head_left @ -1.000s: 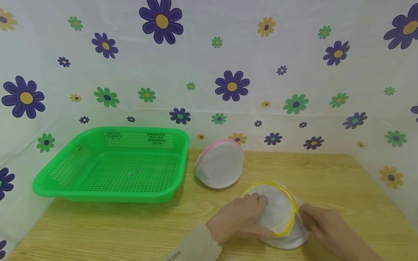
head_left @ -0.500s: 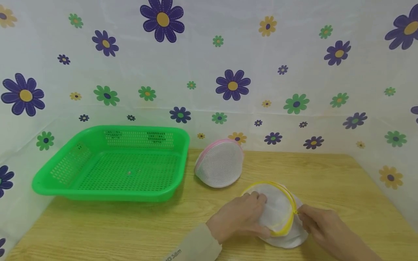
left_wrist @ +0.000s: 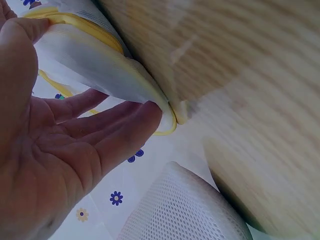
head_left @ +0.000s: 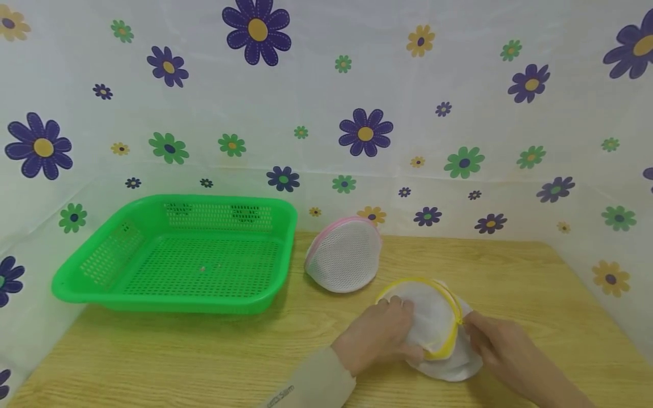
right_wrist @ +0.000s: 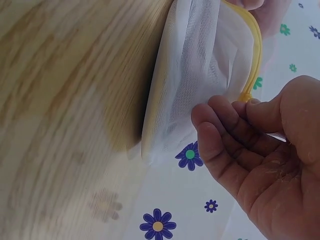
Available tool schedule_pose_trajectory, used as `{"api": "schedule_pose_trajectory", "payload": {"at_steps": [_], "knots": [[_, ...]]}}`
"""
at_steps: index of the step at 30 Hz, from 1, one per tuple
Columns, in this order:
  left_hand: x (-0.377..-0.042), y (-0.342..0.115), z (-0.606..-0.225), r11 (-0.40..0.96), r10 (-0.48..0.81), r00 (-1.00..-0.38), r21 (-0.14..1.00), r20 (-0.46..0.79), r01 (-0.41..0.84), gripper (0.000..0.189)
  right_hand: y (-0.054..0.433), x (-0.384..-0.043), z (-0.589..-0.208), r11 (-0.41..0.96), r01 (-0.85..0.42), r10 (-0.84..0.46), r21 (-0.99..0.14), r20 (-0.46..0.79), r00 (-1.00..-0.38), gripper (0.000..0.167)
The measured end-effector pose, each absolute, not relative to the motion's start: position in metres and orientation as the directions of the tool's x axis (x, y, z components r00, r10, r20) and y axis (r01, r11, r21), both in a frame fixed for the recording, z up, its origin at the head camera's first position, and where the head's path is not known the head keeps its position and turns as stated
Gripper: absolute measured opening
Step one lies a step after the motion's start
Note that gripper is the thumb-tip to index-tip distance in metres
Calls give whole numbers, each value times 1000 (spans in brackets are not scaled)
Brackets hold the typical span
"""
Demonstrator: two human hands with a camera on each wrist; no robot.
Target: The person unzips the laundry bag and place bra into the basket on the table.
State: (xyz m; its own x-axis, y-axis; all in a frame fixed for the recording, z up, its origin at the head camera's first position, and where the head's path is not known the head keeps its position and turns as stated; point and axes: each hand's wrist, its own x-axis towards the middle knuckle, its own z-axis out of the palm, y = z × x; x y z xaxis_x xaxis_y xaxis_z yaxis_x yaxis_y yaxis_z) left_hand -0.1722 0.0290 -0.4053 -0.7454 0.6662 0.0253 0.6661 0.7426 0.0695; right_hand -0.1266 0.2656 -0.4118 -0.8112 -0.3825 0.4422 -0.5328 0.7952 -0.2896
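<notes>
A white mesh laundry bag with yellow zipper trim lies on the table at the right front in the head view. My left hand grips its left side; in the left wrist view the thumb sits on the yellow trim and the fingers reach across the mesh. On the right edge, my right hand pinches the zipper's yellow pull between thumb and index finger. The other right fingers are curled beside the mesh. My left hand covers part of the bag.
Behind the bag stands a second mesh laundry bag, white with pink trim. A green perforated plastic basket is at the left on the wooden table. A flower-printed white curtain closes off the back and sides.
Both hands and the yellow-trimmed bag have shifted slightly away from the person. Each hand keeps its hold. The basket and the pink-trimmed bag stay in place.
</notes>
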Motion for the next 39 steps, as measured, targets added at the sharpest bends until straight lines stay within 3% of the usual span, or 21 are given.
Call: {"api": "schedule_pose_trajectory", "payload": {"at_steps": [5,10,15,20,27,34,39], "knots": [[-175,38,-404,769,632,-775,103,24,631,52,268,-135,-412,822,-525,-372,-220,491,-788,34],[-177,45,-403,798,600,-799,45,50,602,47,265,-148,-408,832,-526,-385,-174,502,-774,32],[-179,47,-402,794,607,-794,6,36,608,47,264,-149,-407,845,-496,-362,-198,470,-805,31],[-180,46,-400,781,620,-784,-114,23,615,52,264,-145,-407,845,-474,-353,-248,407,-843,33],[-180,46,-401,808,589,-808,-51,21,588,58,264,-140,-407,862,-436,-335,-258,354,-873,30],[-179,46,-402,770,624,-780,-200,38,606,61,263,-136,-411,850,-454,-340,-268,378,-861,28],[-179,46,-402,762,628,-777,-230,38,605,61,262,-134,-412,849,-455,-337,-269,388,-858,30]]}}
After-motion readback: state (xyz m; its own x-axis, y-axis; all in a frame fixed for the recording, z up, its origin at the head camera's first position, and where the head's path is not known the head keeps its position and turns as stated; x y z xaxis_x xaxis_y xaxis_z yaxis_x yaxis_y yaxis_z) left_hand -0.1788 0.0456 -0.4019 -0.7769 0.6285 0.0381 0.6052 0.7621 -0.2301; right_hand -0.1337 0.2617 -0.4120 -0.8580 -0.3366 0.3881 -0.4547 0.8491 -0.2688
